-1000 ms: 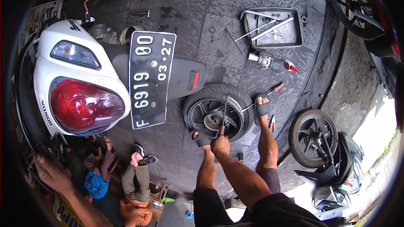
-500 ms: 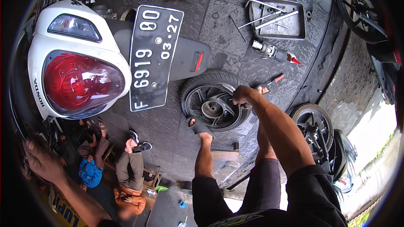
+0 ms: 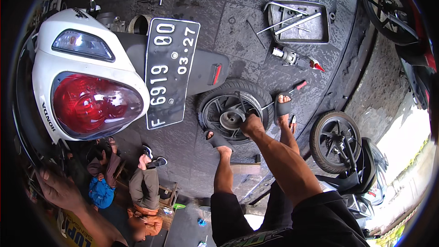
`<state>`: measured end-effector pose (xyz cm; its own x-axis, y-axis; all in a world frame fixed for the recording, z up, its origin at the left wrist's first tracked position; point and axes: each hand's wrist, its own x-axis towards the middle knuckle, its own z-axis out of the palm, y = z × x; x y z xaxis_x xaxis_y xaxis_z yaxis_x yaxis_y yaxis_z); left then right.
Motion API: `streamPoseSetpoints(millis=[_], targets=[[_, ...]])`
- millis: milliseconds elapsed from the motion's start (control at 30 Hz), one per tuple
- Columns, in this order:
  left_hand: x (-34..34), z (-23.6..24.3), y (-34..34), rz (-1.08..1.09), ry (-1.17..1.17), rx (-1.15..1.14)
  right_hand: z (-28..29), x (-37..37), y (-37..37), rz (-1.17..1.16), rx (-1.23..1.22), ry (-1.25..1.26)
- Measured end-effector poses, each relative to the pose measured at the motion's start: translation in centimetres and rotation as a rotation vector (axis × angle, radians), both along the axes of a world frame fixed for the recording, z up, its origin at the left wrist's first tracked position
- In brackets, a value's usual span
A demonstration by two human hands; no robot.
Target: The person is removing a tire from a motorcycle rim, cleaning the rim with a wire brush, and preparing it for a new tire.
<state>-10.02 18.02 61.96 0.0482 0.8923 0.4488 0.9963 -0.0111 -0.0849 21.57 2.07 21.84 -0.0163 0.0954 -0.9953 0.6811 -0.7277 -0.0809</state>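
Observation:
My right hand [image 3: 253, 126] is closed over the right part of a wheel [image 3: 213, 120] with a black tyre and dark spokes, lying flat on the floor between my sandalled feet. What its fingers hold is hidden. A thin metal bar [image 3: 268, 105] shows at the rim just beyond the hand. At the far left my left hand [image 3: 57, 191] is raised with fingers stretched out, beside the lower side of a white scooter tail [image 3: 43, 80] with a red rear lamp [image 3: 96, 105]. Whether it touches the scooter I cannot tell. A black number plate [image 3: 171, 73] hangs over the wheel's upper left.
A metal tray [image 3: 327, 23] with rods stands at the upper right. Below it lie a tool with a red tip [image 3: 297, 59] and a red-handled screwdriver [image 3: 299, 86]. Another motorcycle wheel [image 3: 336, 142] stands on the right. Two people sit on a bench [image 3: 167, 210] at lower left.
My right hand has moved left and down, from the tyre's right edge in over the spokes. The view has shifted slightly, and my right foot now shows more fully.

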Motion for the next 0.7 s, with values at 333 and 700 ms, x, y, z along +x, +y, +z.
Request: streamPoseSetpoints(millis=[333, 700], targets=[[-3.4, 1.3, -2.1, 0.219, -0.247, -0.031, -1.9, 0.6, -8.6, 0.061, 0.388, 0.028], [0.5, -0.8, -0.4, 0.138, -0.196, 0.088, -4.8, 4.9, 8.4, 0.027, -0.284, 0.305]])
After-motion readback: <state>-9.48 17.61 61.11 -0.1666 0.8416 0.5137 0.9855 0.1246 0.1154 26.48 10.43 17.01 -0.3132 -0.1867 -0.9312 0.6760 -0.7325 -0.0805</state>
